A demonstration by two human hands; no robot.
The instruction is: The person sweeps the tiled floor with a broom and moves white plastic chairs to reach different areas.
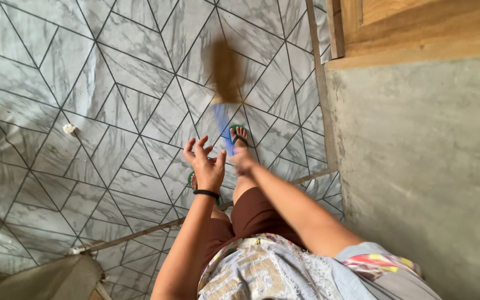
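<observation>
A short broom (224,83) with a blue handle and a brown bristle head hangs above the tiled floor (84,111), blurred by motion, its head up near the top middle of the view and its handle running down toward the person. The right hand (243,161) has its grip closed around the lower end of the blue handle, the arm stretched forward from the lower right. The left hand (206,166) is just beside it to the left, fingers spread apart and curled, holding nothing; a black band (206,193) sits on its wrist.

Below the hands, two feet in green flip-flops (239,135) stand on the floor, one ahead of the other. The person wears brown shorts (251,214) and a patterned top (262,266).

The floor is grey marbled tile cut in diamond shapes with dark joints. A small pale scrap (69,129) lies on it well to the left. On the right runs a bare grey concrete wall (418,166), with a wooden door frame (406,28) above it at the top right.
</observation>
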